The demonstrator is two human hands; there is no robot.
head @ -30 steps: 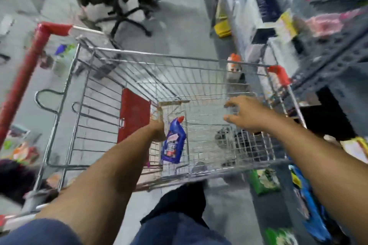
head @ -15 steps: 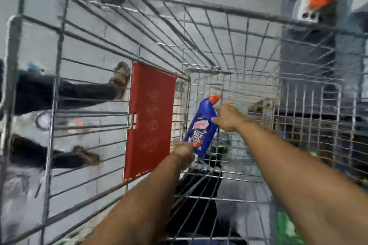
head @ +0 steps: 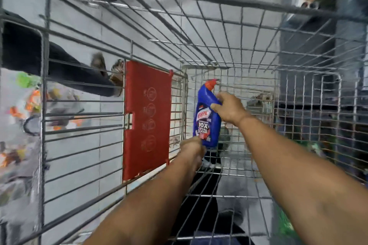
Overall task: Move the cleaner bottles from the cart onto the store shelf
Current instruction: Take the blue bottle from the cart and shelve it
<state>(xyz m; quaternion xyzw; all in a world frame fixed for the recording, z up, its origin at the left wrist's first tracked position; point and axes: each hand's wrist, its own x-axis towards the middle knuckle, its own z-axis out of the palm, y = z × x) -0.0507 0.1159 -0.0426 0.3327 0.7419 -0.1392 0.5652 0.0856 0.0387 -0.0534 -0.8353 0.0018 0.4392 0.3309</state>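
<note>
Only one cleaner bottle (head: pixel 207 117) shows in the wire cart (head: pixel 219 6), a blue one with a red cap, standing upright near the far end beside the red plastic flap (head: pixel 147 117); to my eye the job is close to its end, though this bottle has not yet left the basket and the shelf where it belongs is only a blur off to the right. Both bare arms reach deep into the cart. The right hand (head: pixel 229 110) is grasping the bottle at its shoulder, fingers curled round the right side. The left hand (head: pixel 192 148) is down at the base, touching the lower corner, but I cannot tell whether it grips or merely steadies it.
</note>
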